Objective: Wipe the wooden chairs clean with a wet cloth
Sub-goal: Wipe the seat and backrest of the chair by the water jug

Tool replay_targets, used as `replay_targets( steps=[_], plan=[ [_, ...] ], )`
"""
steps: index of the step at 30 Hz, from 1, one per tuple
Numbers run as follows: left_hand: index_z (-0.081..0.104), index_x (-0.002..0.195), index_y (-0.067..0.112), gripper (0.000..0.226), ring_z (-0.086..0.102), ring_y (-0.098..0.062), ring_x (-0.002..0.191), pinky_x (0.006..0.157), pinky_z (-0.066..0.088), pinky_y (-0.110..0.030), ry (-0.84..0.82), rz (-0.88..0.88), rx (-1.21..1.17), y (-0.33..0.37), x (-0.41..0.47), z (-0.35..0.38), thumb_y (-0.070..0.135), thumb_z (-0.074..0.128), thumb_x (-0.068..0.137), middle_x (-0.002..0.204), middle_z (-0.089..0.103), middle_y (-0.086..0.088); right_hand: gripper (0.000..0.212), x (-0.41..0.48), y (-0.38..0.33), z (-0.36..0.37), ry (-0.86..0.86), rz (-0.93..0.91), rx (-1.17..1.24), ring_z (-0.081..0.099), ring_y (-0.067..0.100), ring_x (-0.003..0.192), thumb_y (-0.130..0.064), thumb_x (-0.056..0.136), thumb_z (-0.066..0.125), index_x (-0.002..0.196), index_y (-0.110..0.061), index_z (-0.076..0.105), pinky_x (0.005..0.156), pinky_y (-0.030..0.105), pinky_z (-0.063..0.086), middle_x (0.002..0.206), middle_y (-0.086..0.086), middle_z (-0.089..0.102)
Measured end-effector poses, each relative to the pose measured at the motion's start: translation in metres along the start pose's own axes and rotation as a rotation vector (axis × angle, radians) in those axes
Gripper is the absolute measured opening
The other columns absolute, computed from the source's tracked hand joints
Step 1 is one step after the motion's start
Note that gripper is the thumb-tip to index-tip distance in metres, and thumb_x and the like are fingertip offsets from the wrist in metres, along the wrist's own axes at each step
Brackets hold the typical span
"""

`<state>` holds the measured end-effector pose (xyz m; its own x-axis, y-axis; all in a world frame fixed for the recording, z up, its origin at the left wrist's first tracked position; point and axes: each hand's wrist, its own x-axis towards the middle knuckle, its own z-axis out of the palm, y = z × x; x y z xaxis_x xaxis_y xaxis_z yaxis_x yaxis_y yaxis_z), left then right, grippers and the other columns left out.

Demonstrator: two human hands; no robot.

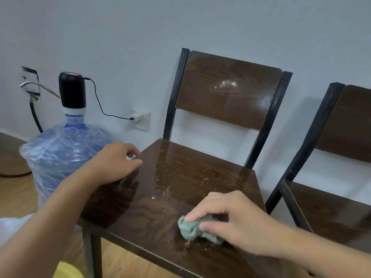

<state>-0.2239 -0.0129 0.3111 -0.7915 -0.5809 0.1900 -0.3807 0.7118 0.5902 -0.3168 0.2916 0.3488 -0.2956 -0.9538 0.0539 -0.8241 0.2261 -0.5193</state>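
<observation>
Seat-wiping was the step in hand. The right hand (239,223), low and right of centre in the frame, was clamped down on the bunched green cloth (195,229), fingers curled over it, pressing it onto the front of the near chair's seat (180,177). The left hand (114,163), at centre-left, lay at the seat's left edge, fingers loosely curled and holding nothing, apparently steadying the chair. Pale crumbs and droplets (166,177) ran down the middle of the seat, and a whitish smear (225,84) sat on the backrest above. Next, by my reckoning: sweep up through that streak, then tackle the backrest. The second chair (341,207), at the right edge, looked not yet wiped.
</observation>
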Motion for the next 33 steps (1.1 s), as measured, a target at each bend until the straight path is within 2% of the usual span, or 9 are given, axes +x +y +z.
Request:
replay_targets(
  steps=[3,5,8,12,16,21,25,28,33],
  plan=[
    [0.073,0.106,0.026,0.019,0.062,-0.005,0.081,0.08,0.044,-0.027,0.007,0.027,0.015,0.0,-0.004,0.002,0.032,0.07,0.088,0.092,0.065,0.01,0.029,0.031,0.068,-0.042,0.32,0.193,-0.098,0.067,0.001,0.1,-0.014,0.094,0.071,0.114,-0.034,0.077,0.083,0.019,0.055,0.105,-0.022,0.073],
    [0.071,0.1,0.03,0.012,0.063,-0.009,0.083,0.082,0.047,-0.03,0.032,0.044,0.03,0.001,-0.008,0.002,0.029,0.071,0.088,0.084,0.06,0.017,0.028,0.051,0.121,-0.066,0.437,0.355,-0.201,0.065,0.008,0.103,-0.008,0.097,0.067,0.12,-0.021,0.076,0.095,0.03,0.057,0.113,-0.007,0.073],
    [0.068,0.097,0.036,0.011,0.063,-0.015,0.095,0.085,0.045,-0.031,0.045,0.083,0.042,0.002,-0.014,0.004,0.031,0.071,0.088,0.092,0.061,0.011,0.027,0.051,0.157,-0.066,0.414,0.466,-0.249,0.062,0.014,0.11,-0.006,0.099,0.063,0.123,-0.012,0.074,0.104,0.023,0.045,0.127,0.006,0.072],
    [0.073,0.1,0.035,0.013,0.061,-0.015,0.1,0.087,0.042,-0.031,0.065,0.12,0.024,0.001,-0.018,0.005,0.032,0.07,0.088,0.102,0.064,0.003,0.03,0.024,0.121,-0.038,0.35,0.347,-0.202,0.058,-0.005,0.094,-0.01,0.1,0.063,0.123,-0.025,0.074,0.09,0.008,0.041,0.113,-0.014,0.068],
    [0.074,0.101,0.031,0.013,0.061,-0.016,0.102,0.085,0.041,-0.031,0.096,0.142,0.025,0.005,-0.021,0.004,0.029,0.07,0.089,0.104,0.064,0.001,0.035,-0.027,0.068,-0.008,0.256,0.167,-0.185,0.058,-0.006,0.109,-0.019,0.095,0.069,0.121,-0.043,0.071,0.098,0.022,0.047,0.109,-0.034,0.067],
    [0.072,0.102,0.032,0.013,0.059,-0.016,0.104,0.087,0.04,-0.029,0.073,0.143,0.014,0.014,-0.022,0.005,0.028,0.068,0.091,0.107,0.061,0.001,0.038,-0.08,0.011,0.013,0.106,0.03,-0.094,0.06,-0.003,0.113,-0.02,0.093,0.074,0.118,-0.05,0.073,0.096,0.013,0.048,0.119,-0.032,0.069],
    [0.072,0.105,0.031,0.014,0.058,-0.014,0.103,0.088,0.04,-0.027,0.045,0.157,0.01,0.019,-0.024,0.009,0.029,0.067,0.092,0.105,0.058,0.004,0.048,-0.082,-0.01,-0.005,-0.004,0.114,0.061,0.063,0.0,0.113,-0.009,0.096,0.068,0.12,-0.051,0.071,0.096,0.017,0.05,0.113,-0.024,0.07],
    [0.071,0.105,0.032,0.014,0.056,-0.013,0.102,0.088,0.04,-0.026,0.029,0.168,0.017,0.02,-0.025,0.012,0.03,0.066,0.092,0.1,0.054,0.007,0.053,-0.051,0.005,-0.021,0.103,0.263,0.184,0.063,-0.002,0.112,-0.005,0.1,0.06,0.117,-0.055,0.07,0.092,0.017,0.053,0.114,-0.023,0.069],
    [0.072,0.105,0.031,0.015,0.057,-0.013,0.101,0.089,0.041,-0.026,0.022,0.168,0.004,0.02,-0.026,0.01,0.031,0.065,0.092,0.099,0.053,0.008,0.039,0.037,0.066,-0.035,0.432,0.562,0.634,0.062,0.023,0.118,0.007,0.098,0.055,0.104,-0.022,0.08,0.091,0.033,0.052,0.127,0.008,0.067]
  ],
)
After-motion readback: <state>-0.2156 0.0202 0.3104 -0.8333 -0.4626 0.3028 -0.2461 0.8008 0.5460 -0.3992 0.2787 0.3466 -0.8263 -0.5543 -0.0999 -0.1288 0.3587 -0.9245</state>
